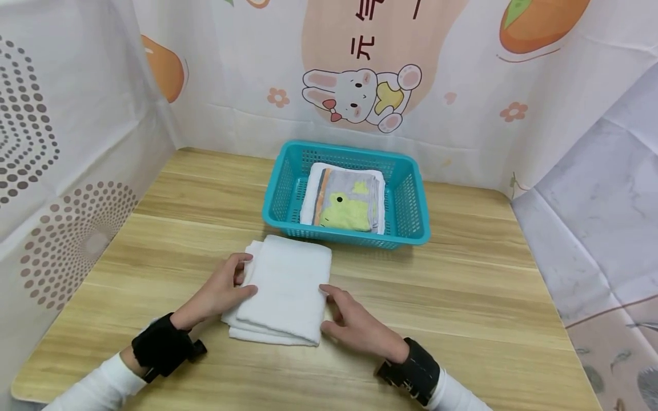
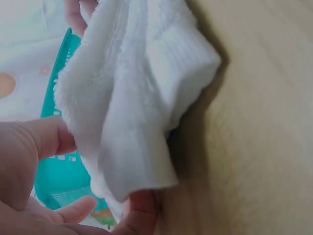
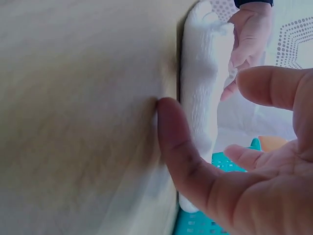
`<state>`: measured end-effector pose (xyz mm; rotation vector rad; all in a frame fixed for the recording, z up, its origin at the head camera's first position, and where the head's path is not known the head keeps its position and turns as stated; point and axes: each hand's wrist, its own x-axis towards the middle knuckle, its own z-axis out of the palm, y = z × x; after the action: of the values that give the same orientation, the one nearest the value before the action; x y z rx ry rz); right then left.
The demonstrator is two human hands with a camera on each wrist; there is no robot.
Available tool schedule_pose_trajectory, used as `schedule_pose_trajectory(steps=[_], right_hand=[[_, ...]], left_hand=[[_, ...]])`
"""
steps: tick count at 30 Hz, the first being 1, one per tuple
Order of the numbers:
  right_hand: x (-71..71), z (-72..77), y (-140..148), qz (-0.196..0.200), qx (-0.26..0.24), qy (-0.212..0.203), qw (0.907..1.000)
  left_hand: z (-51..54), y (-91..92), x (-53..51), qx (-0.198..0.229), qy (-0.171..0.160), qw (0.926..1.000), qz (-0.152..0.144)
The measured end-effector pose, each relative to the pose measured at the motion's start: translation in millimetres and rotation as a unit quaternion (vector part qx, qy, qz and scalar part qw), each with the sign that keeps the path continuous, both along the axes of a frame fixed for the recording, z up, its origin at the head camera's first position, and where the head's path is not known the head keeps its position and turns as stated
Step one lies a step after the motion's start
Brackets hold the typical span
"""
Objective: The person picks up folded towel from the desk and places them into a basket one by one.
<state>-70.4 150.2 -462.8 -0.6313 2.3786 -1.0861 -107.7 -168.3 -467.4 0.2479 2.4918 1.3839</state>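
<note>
A folded white towel (image 1: 288, 285) lies on the wooden table, its layers a little offset along the left and front edges. At its left edge is my left hand (image 1: 226, 288). In the left wrist view, the thumb (image 2: 51, 137) lies against the towel's upper face and a fingertip (image 2: 140, 210) is tucked beneath a loose end. My right hand (image 1: 357, 322) is beside the towel's right edge, with fingers spread. The right wrist view has one finger (image 3: 176, 132) down at the table surface, close to the towel's side, with nothing held between finger and thumb.
Behind the towel stands a teal plastic basket (image 1: 275, 208). It holds a folded grey towel (image 1: 334, 182) with a yellow-green animal pattern, on top of a white cloth (image 1: 307, 208). Printed curtains (image 1: 231, 85) hang around the back and sides of the table (image 1: 462, 297).
</note>
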Motion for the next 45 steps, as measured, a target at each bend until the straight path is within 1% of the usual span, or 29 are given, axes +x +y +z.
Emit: schedule_pose_trajectory(steps=[3,7,11,14,18,22,26,31,37,41,45], right_hand=[[-0.1,-1.1,0.6,0.01,-0.014,-0.01,0.9998],[0.2,-2.0,2.1,0.007,-0.031,-0.035,0.9989],[-0.4,-2.6,2.9,-0.01,-0.049,-0.07,0.9963],[-1.0,-2.0,3.1,-0.024,-0.067,-0.102,0.9923],[-1.9,0.1,3.6,-0.047,-0.097,-0.131,0.9854],[-3.0,1.9,4.5,-0.059,-0.114,-0.146,0.9809],[-4.4,1.6,4.8,-0.061,-0.117,-0.153,0.9794],[-5.9,0.2,5.4,-0.072,-0.128,-0.169,0.9746],[-6.8,0.0,6.3,-0.09,-0.131,-0.187,0.9694],[-7.5,1.4,6.4,-0.112,-0.144,-0.207,0.9612],[-7.5,3.3,6.7,-0.126,-0.154,-0.214,0.9563]], left_hand=[[0.3,2.2,0.6,0.017,-0.017,0.9997,0.001],[-1.3,4.4,0.6,0.018,-0.019,0.9996,-0.002],[-2.1,5.6,-0.1,0.024,-0.02,0.9995,-0.007],[-2.1,6.4,-0.5,0.025,-0.021,0.9994,-0.009],[-2.0,8.0,-1.0,0.019,-0.018,0.9996,-0.008],[-2.1,10.0,-1.5,0.016,-0.01,0.9997,-0.013],[-3.3,11.3,-1.8,0.011,-0.005,0.9997,-0.02],[-5.2,12.7,-2.2,0.009,-0.005,0.9997,-0.023],[-4.9,15.8,-1.2,0.013,-0.006,0.9995,-0.03],[-4.2,17.9,0.1,0.015,0.001,0.9989,-0.045],[-4.4,20.6,2.0,0.012,-0.006,0.9981,-0.061]])
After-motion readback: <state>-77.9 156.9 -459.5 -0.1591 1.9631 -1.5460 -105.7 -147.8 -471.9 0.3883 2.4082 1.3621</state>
